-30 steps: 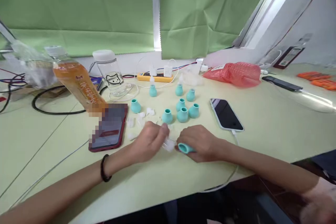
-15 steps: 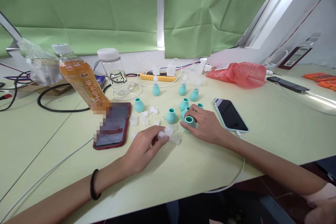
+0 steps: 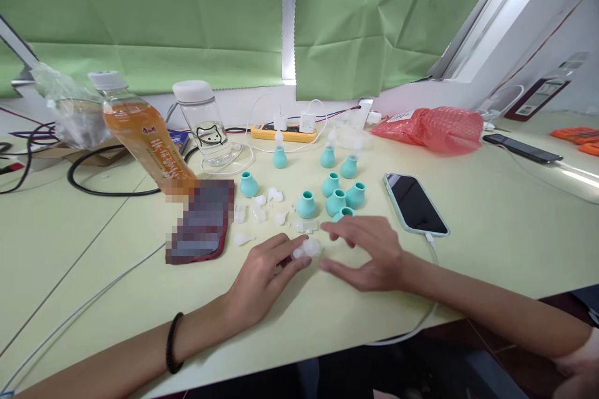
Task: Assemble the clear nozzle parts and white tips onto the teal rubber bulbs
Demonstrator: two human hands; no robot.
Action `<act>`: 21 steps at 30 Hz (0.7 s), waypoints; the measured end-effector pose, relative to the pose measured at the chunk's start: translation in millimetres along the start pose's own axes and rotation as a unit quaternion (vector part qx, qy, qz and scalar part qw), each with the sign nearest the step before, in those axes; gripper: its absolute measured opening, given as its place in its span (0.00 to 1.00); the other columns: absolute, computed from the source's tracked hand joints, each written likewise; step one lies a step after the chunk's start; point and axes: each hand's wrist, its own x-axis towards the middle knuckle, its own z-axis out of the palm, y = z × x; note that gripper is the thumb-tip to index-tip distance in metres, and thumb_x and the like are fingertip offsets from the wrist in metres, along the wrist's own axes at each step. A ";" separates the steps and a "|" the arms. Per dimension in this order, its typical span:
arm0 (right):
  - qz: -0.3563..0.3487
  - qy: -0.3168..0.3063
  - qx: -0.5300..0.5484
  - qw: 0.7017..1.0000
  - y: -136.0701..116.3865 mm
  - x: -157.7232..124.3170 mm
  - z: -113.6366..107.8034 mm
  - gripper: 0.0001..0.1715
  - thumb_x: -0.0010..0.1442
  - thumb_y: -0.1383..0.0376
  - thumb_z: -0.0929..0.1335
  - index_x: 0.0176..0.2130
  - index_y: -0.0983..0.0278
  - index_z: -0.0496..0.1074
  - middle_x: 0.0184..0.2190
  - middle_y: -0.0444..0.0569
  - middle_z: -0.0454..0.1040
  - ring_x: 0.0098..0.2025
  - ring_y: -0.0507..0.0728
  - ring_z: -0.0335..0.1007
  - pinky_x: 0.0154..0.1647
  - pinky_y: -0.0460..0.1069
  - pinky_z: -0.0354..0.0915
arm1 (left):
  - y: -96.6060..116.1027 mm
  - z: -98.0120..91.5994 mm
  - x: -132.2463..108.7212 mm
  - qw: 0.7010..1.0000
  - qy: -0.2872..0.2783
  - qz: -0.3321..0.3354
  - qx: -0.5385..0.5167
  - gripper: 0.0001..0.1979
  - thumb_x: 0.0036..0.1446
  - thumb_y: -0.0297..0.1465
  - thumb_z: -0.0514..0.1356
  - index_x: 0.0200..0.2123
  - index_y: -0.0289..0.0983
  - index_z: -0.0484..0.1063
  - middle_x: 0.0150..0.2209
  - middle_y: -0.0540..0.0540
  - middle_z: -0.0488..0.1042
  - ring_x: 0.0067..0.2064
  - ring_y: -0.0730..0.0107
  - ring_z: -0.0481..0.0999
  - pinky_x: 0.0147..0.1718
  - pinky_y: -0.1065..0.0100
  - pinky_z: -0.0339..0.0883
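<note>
Between the thumb and fingers of my left hand (image 3: pixel 266 271) is a translucent white plastic piece (image 3: pixel 309 247) with a rounded end. My right hand (image 3: pixel 369 252) holds nothing; its thumb and fingers are spread just right of that piece. Behind the right fingers stands a teal rubber bulb (image 3: pixel 345 212), partly covered by them. More open-necked teal bulbs (image 3: pixel 306 205) stand close by. Farther back, a teal bulb with a clear tip (image 3: pixel 279 156) stands beside two like it. A clear plastic tube (image 3: pixel 306 226) and several small white caps (image 3: pixel 281 218) lie in front of the bulbs.
A red-cased phone (image 3: pixel 201 224) lies on the left, near an orange drink bottle (image 3: pixel 145 137) and a clear water bottle (image 3: pixel 206 124). Another phone (image 3: pixel 416 202) is plugged in at right. Behind are a yellow power strip (image 3: pixel 283 133) and a red bubble-wrap bag (image 3: pixel 430 129).
My right hand has let go of the front teal bulb and moved toward me, its fingers spreading. My left hand has shifted slightly right and nearer me, turning the plastic piece.
</note>
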 end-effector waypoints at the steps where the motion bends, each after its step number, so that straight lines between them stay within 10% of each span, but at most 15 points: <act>1: 0.010 -0.030 0.047 0.998 -5.4 -1.0 1.9 0.18 0.48 0.62 0.68 0.39 0.68 0.66 0.23 0.45 0.70 0.22 0.48 0.62 0.22 0.43 0.58 | 1.0 0.5 -1.6 1.000 -0.006 0.009 -0.005 0.13 0.57 0.32 0.49 0.43 0.37 0.66 0.27 0.50 0.62 0.28 0.74 0.64 0.27 0.72 0.60; 6: 0.085 -0.084 0.216 0.969 -16.5 -4.3 10.0 0.11 0.51 0.63 0.66 0.33 0.70 0.68 0.16 0.42 0.67 0.18 0.46 0.61 0.20 0.41 0.60 | 2.9 2.5 -11.4 0.996 -0.059 0.062 -0.015 0.16 0.58 0.27 0.45 0.50 0.36 0.59 0.32 0.45 0.63 0.35 0.71 0.65 0.34 0.68 0.64; 12: 0.129 -0.100 0.315 0.935 -18.0 -2.7 4.6 0.08 0.49 0.64 0.67 0.27 0.69 0.69 0.18 0.44 0.70 0.18 0.46 0.63 0.19 0.41 0.61 | -1.9 5.2 -18.5 0.978 0.071 0.187 -0.055 0.11 0.53 0.23 0.53 0.41 0.31 0.69 0.28 0.44 0.65 0.30 0.72 0.66 0.27 0.70 0.64; 21: 0.225 -0.202 0.489 0.818 -18.8 -2.5 -0.6 0.06 0.48 0.67 0.67 0.27 0.70 0.68 0.16 0.45 0.69 0.17 0.48 0.66 0.18 0.42 0.65 | 9.4 -8.7 -14.0 0.973 -0.017 0.219 -0.069 0.10 0.55 0.23 0.50 0.35 0.31 0.71 0.27 0.42 0.69 0.29 0.71 0.66 0.26 0.69 0.65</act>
